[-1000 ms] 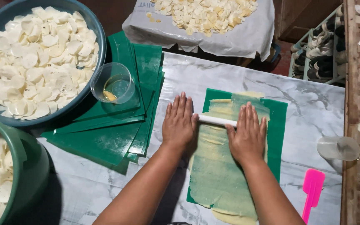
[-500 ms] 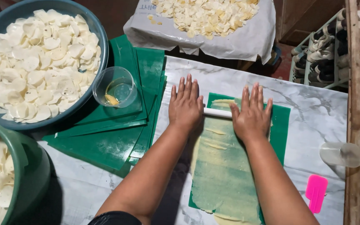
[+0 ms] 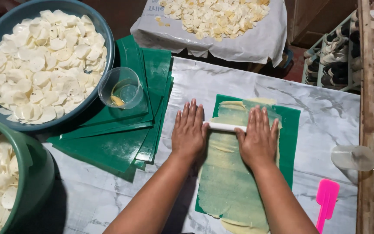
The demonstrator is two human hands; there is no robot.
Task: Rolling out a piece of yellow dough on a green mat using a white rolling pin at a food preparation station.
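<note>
While both palms press flat, the left hand (image 3: 189,132) and the right hand (image 3: 258,138) bear down on a thin white rolling pin (image 3: 225,127), fingers stretched forward and open rather than curled round it. Only the pin's middle shows, bridging the gap between the two hands; its ends lie hidden under the palms. Held this way, the pin can roll freely beneath the hands.

Under the pin lies a pale sheet of dough (image 3: 230,182), spread thin along a green plastic sheet (image 3: 290,130) on the marble-patterned table (image 3: 325,112). The sheet likely keeps the dough off the table.

Left of the hands, a stack of spare green sheets (image 3: 109,143) carries a clear cup of yellowish liquid (image 3: 121,89). A blue basin of pale slices (image 3: 40,65) sits beyond, a green basin (image 3: 31,173) nearer, and a pink scraper (image 3: 326,200) rests at the right.
</note>
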